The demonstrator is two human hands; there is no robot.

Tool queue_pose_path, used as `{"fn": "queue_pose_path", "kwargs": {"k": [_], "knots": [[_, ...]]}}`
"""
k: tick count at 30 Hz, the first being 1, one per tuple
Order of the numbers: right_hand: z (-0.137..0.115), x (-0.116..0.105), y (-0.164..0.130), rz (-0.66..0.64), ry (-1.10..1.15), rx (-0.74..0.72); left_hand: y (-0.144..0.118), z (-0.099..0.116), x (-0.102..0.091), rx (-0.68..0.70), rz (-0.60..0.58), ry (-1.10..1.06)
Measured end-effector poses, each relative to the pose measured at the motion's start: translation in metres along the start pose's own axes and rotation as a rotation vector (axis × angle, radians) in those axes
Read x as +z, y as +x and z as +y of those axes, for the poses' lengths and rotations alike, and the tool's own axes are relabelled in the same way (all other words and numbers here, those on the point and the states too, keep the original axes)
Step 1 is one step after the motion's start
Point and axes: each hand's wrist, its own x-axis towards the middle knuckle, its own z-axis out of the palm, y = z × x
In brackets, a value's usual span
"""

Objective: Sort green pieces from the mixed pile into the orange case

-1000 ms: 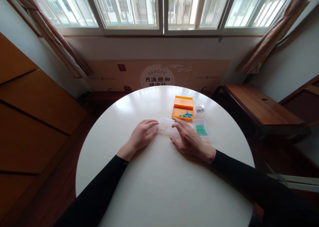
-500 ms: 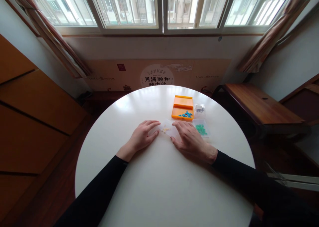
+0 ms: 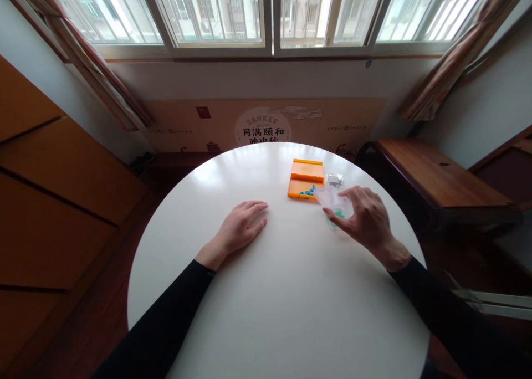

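My left hand (image 3: 241, 228) rests on the white table (image 3: 266, 301) with its fingers stretched out, holding nothing. At the right, my right hand (image 3: 369, 219) grips a small clear plastic box (image 3: 332, 196) between thumb and fingers. What lies inside that box is blurred. It hangs above another clear box of green pieces (image 3: 334, 219), hiding much of it. Behind and to the left, an orange case (image 3: 306, 170) lies unfolded, with small blue pieces (image 3: 308, 191) in its near half; the held box overlaps its near right corner.
A clear box with dark pieces (image 3: 335, 180) stands right of the orange case. The round table's far edge faces a printed panel (image 3: 174, 118) beneath the window. A wooden bench (image 3: 440, 174) is beyond the table on the right, and a wooden cabinet (image 3: 54, 213) on the left.
My right hand has carried the clear plastic box from between both hands to the right, over the green pieces. My left hand has let go of it and stayed in place.
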Motion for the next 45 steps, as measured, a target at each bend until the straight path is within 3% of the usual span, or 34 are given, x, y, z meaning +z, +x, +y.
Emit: {"fn": "queue_pose_path", "kwargs": {"k": [8, 16, 21, 45], "knots": [[0.017, 0.004, -0.03, -0.038, -0.064, 0.074, 0.001, 0.0, 0.002, 0.01, 0.007, -0.007], [0.01, -0.006, -0.022, -0.227, 0.143, -0.282, 0.002, -0.001, 0.002, 0.002, -0.01, -0.001], [0.011, -0.009, -0.023, -0.297, 0.195, -0.236, 0.001, -0.002, 0.002, 0.009, -0.008, -0.013], [0.01, -0.001, -0.025, -0.228, 0.174, -0.111, 0.001, 0.001, 0.0, 0.005, -0.006, -0.014]]}}
